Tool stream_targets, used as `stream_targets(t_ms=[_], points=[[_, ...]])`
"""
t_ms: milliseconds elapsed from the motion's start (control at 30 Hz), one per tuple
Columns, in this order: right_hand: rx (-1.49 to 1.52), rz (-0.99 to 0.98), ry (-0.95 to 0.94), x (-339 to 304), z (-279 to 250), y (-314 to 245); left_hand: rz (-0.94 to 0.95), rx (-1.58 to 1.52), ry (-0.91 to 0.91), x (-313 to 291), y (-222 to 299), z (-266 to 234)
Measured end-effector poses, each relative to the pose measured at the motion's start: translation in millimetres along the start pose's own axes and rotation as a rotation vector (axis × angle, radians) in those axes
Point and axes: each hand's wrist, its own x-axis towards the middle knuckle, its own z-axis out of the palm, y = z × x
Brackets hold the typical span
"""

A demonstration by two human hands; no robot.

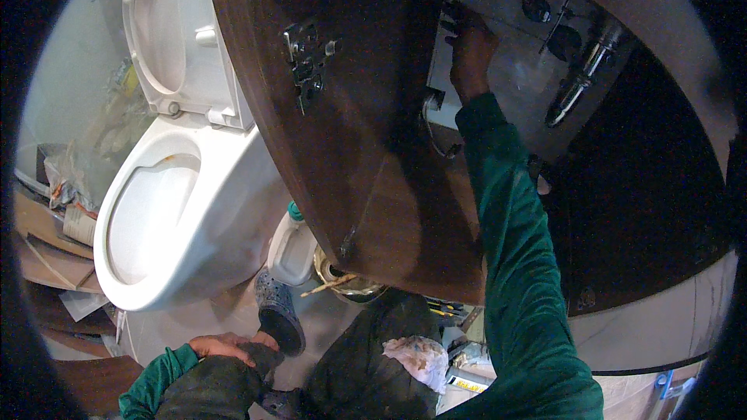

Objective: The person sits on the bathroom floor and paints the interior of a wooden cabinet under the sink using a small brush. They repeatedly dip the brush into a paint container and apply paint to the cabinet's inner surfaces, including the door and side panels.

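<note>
Open room lies between the right hand [471, 54] and the chrome pipe [585, 82], narrowed by two dark round pieces [535, 8]. The brown panel [350, 163] blocks the left; a metal hinge [433, 120] juts beside the cuff [476, 113].

Two hands: one left hand [226, 347], one right hand [471, 50]. Two green sleeves [517, 218]. One toilet [222, 210]. One brown cabinet door [366, 163] bearing two metal fittings [305, 62], toward its left and right edges. One shiny pipe [585, 78], one jug [294, 253], one stick [328, 285], one crumpled tissue [420, 359]. One clog [277, 313] shows clearly.
</note>
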Motion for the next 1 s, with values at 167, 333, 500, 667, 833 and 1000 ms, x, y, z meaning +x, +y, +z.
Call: stream_targets(t_ms=[167,333,500,667,833,1000], points=[[0.091,0.025,-0.035,-15.2,-9.2,13.0,-0.009,-0.033,-0.009,-1.6,1.6,0.2],[-0.25,-0.324,-0.019,-17.2,-16.3,14.2,0.165,-0.084,-0.012,8.1,-13.2,2.3],[0.158,0.007,0.009,-8.2,-10.6,-3.0,0.093,-0.026,0.009,13.0,-18.2,-1.2],[0.117,-0.056,-0.003,-1.3,0.7,-18.3,0.076,0.01,0.001,3.4,-9.1,-2.7],[0.139,0.046,-0.001,0.3,2.9,-5.9,0.142,0.095,-0.009,-6.1,2.3,-0.9],[-0.15,-0.187,-0.038,-5.4,-6.5,4.9,0.071,-0.04,-0.016,-3.9,8.8,1.9]])
